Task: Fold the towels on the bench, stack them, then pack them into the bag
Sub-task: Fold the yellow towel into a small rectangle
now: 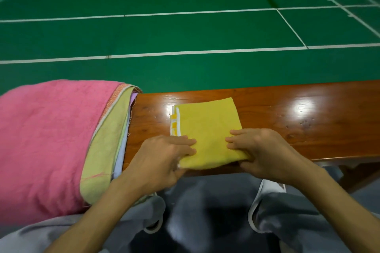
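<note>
Yellow towel (207, 127), folded to a small rectangle, lies flat on the wooden bench (287, 121), its near edge hanging just over the bench's front edge. A white and yellow checked border shows along its left side.

My left hand (162, 160) holds the towel's near left corner: the fingers lie on top and the thumb is tucked under the edge. My right hand (267, 154) grips the near right corner the same way, fingers curled on top and thumb beneath. The two hands are near each other, with a strip of yellow cloth showing between the fingertips.

To my left, on the bench, sits a pile: a pink towel (47, 135) on top, a green towel (104, 150) under it, and a pale towel (121, 154) peeking out lower down. The pile is just beside the yellow towel, not touching it.

Grey cloth (205, 201) with white trim lies below the bench edge, under my forearms; I cannot tell whether it is clothing or a bag.

Beyond the bench spreads a green floor (185, 33) marked with white lines (185, 52).
</note>
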### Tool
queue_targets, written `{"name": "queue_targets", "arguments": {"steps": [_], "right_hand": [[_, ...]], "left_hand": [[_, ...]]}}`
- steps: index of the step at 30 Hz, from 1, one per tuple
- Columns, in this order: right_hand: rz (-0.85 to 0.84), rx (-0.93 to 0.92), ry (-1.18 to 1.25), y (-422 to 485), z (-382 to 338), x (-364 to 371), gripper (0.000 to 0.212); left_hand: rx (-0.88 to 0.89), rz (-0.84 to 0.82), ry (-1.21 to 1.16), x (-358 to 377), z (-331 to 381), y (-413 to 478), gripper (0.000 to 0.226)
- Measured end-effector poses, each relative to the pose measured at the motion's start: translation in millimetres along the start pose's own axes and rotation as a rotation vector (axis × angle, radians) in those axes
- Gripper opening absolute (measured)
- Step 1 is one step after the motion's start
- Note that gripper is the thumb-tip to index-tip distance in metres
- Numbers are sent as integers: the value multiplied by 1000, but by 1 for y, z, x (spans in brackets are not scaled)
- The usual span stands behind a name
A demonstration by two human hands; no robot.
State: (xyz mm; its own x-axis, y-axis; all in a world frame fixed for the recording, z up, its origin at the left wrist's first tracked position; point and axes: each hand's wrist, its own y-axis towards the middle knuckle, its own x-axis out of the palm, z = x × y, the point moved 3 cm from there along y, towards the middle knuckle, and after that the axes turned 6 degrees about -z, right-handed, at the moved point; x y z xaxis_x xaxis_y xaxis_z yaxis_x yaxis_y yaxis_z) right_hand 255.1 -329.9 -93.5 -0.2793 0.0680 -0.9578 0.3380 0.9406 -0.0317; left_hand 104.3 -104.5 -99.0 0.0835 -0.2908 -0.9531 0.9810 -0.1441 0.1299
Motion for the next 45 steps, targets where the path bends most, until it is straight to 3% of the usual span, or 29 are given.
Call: {"name": "queue_targets", "arguments": {"steps": [3, 6, 9, 13, 16, 18, 21, 26, 29, 31, 35, 42, 45], "right_hand": [[35, 77, 213, 7, -1, -20, 29], [102, 150, 376, 21, 6, -26, 21], [192, 184, 462, 37, 18, -24, 33], [339, 370, 589, 56, 40, -10, 64], [503, 525, 681, 62, 45, 0, 76], [523, 614, 688, 65, 45, 3, 75], [492, 750, 531, 65, 43, 7, 74], [560, 813, 344, 60, 36, -1, 42], [564, 754, 272, 60, 31, -12, 39], [541, 712, 221, 60, 26, -15, 39], [504, 635, 99, 65, 18, -7, 35], [453, 683, 307, 74, 40, 2, 29], [477, 664, 57, 77, 30, -11, 40]], "left_hand": [[-94, -13, -254, -11, -10, 8, 16], [-188, 5, -574, -14, -23, 21, 21], [-296, 18, -754, -8, -38, 35, 42], [-494, 98, -789, 5, -53, 49, 87], [-637, 163, -813, 13, -54, 53, 67], [-709, 178, -753, 15, -55, 52, 52], [-692, 184, -562, 12, -52, 51, 53], [-743, 295, -190, -1, -45, 51, 34], [-566, 370, -32, -18, -27, 58, 44], [-404, 317, 18, -24, -6, 63, 54], [-197, 25, 184, 0, 27, 64, 62], [-264, -100, 224, 24, 6, 85, 61], [-267, -85, 266, 26, 2, 90, 58]]}}
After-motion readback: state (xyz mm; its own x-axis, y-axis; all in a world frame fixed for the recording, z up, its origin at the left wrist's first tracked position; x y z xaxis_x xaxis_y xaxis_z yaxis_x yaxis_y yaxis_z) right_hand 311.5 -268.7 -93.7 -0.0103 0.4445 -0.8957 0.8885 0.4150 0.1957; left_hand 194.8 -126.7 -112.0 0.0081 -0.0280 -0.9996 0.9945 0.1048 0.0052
